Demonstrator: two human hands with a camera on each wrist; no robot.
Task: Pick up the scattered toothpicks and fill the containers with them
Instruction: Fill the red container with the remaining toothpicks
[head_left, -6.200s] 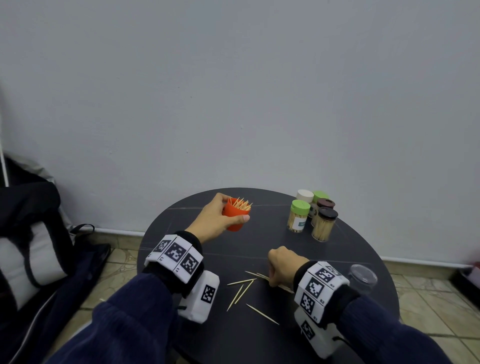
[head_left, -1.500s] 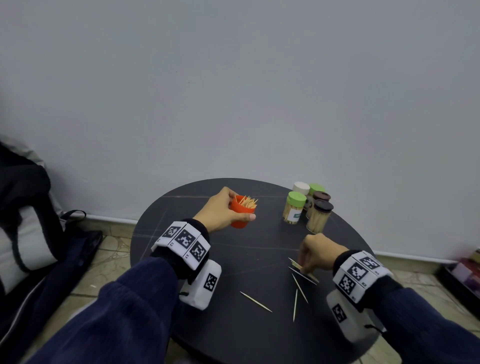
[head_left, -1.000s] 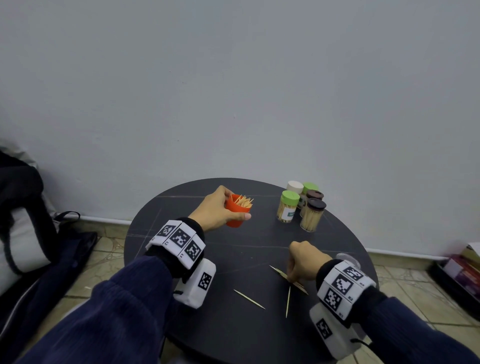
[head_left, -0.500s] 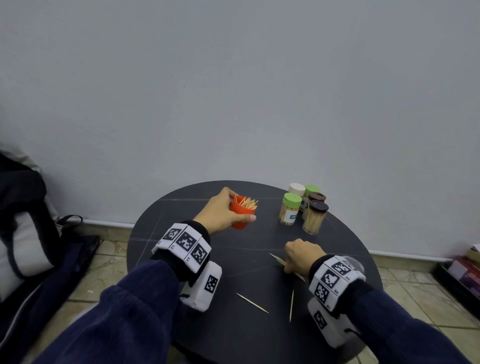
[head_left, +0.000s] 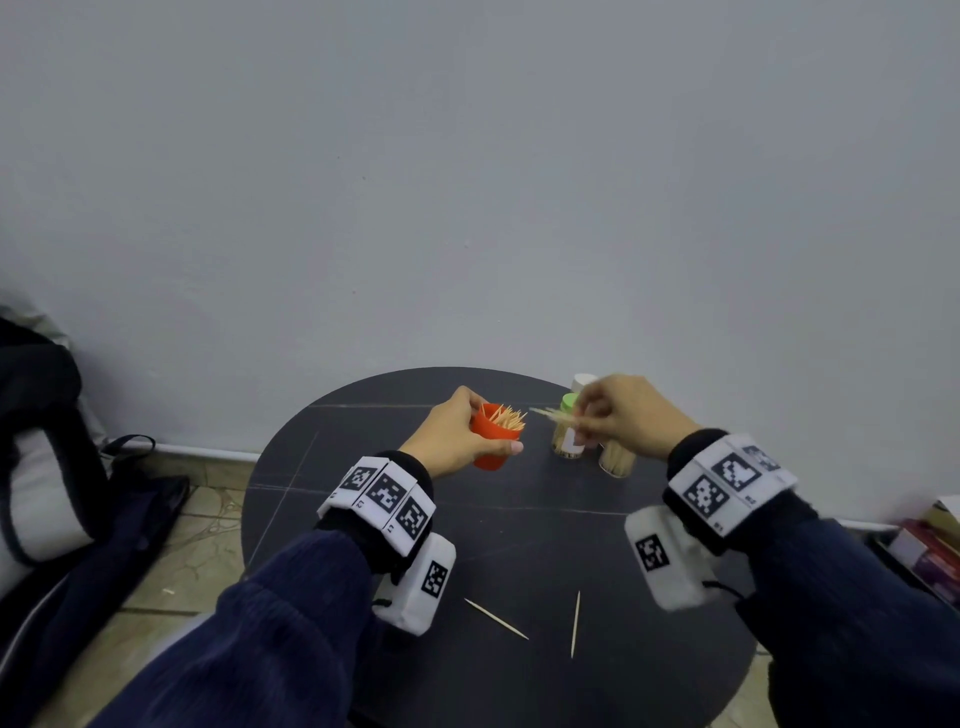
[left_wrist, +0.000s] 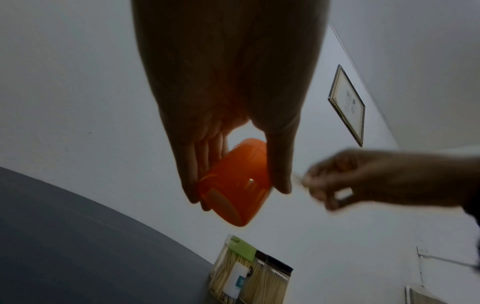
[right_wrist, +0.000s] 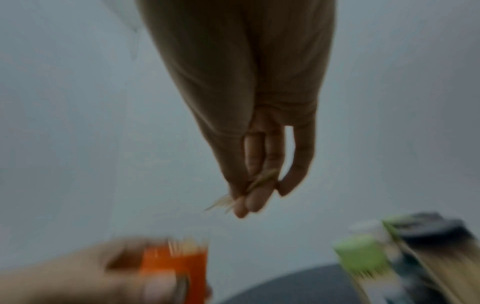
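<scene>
Orange cup (head_left: 491, 435) of toothpicks gripped in left hand (head_left: 457, 436), off the dark table (head_left: 519, 540). Few toothpicks (head_left: 551, 413) pinched in right hand (head_left: 623, 415) just beside cup's rim. Two loose toothpicks (head_left: 496, 618) near table's front.

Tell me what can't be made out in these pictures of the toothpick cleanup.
- Count of toothpicks in the right hand: right wrist view is motion-blurred, fingers cover them.
- How full the orange cup is: left hand wraps it in the head view; left wrist view shows only its base.
- Jars behind the right hand: partly hidden in the head view, cut by the bottom edge in the left wrist view.
</scene>
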